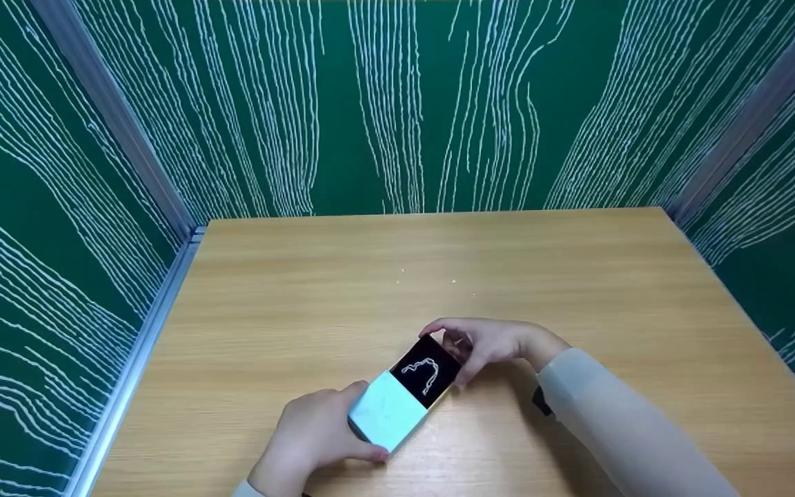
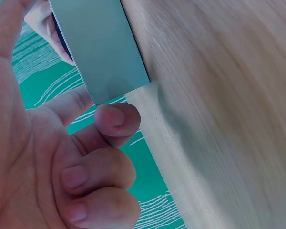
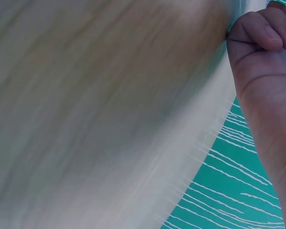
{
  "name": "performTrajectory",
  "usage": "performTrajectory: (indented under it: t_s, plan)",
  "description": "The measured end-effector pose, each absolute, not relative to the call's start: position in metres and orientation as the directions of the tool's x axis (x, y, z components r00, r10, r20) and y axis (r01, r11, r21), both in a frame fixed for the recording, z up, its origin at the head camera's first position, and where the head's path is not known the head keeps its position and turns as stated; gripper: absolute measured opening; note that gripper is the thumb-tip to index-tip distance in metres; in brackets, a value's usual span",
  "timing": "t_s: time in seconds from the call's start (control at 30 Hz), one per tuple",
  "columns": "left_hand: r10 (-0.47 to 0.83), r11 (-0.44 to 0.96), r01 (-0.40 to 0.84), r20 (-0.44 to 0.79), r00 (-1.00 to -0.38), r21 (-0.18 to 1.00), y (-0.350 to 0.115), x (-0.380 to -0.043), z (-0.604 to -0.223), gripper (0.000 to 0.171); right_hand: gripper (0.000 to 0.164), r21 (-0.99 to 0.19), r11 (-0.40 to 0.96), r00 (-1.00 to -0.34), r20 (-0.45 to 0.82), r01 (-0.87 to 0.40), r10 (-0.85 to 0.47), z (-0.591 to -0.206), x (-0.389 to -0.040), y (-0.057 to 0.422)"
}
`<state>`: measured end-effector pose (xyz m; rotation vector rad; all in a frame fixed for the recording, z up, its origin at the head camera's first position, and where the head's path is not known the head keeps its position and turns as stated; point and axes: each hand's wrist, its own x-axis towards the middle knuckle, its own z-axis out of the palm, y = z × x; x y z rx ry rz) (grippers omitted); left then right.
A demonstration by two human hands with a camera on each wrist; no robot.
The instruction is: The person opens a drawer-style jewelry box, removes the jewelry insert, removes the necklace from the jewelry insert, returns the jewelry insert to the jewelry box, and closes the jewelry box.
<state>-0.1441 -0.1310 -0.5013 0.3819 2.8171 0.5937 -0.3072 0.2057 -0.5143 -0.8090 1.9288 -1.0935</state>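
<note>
A turquoise box sleeve [image 1: 388,412] lies slanted in my left hand [image 1: 321,424], its thumb at the near corner and fingers along the far-left side. From the sleeve's upper right end projects a drawer with a black lining [image 1: 442,355]. On that lining lies a silver chain [image 1: 430,373], bent into a hook shape. My right hand [image 1: 491,345] pinches the drawer's outer end between thumb and fingers. In the left wrist view, the sleeve [image 2: 100,47] meets a fingertip at its lower end. The right wrist view shows curled fingers [image 3: 262,33], with the box mostly outside the frame.
Beneath the hands is a wooden tabletop [image 1: 287,290] with a few tiny white specks [image 1: 453,281]. Green panels with white wavy lines [image 1: 384,103] stand at the back and both sides, joined by metal posts [image 1: 118,114].
</note>
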Motion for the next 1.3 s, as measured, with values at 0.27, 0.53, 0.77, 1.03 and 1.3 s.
performTrajectory:
  t_s: [0.27, 0.53, 0.77, 1.03, 1.3]
  plan:
    - [0.300, 0.885, 0.205, -0.177, -0.937, 0.417, -0.131, -0.144, -0.500, 0.112, 0.095, -0.863, 0.481, -0.522, -0.341, -0.157, -0.782, -0.512, -0.306, 0.204]
    - [0.297, 0.888, 0.201, -0.182, -0.937, 0.414, -0.130, -0.145, -0.500, 0.114, 0.091, -0.797, 0.549, -0.534, -0.359, -0.251, -0.765, -0.513, -0.307, 0.203]
    - [0.299, 0.887, 0.200, -0.187, -0.936, 0.416, -0.130, -0.145, -0.500, 0.114, 0.092, -0.815, 0.537, -0.540, -0.357, -0.219, -0.762, -0.513, -0.308, 0.207]
    - [0.301, 0.886, 0.209, -0.172, -0.938, 0.414, -0.130, -0.144, -0.501, 0.110, 0.091, -0.859, 0.493, -0.543, -0.350, -0.139, -0.763, -0.515, -0.306, 0.212]
    - [0.287, 0.886, 0.183, -0.193, -0.938, 0.426, -0.131, -0.143, -0.500, 0.114, 0.093, -0.876, 0.472, -0.549, -0.345, -0.104, -0.761, -0.516, -0.306, 0.217]
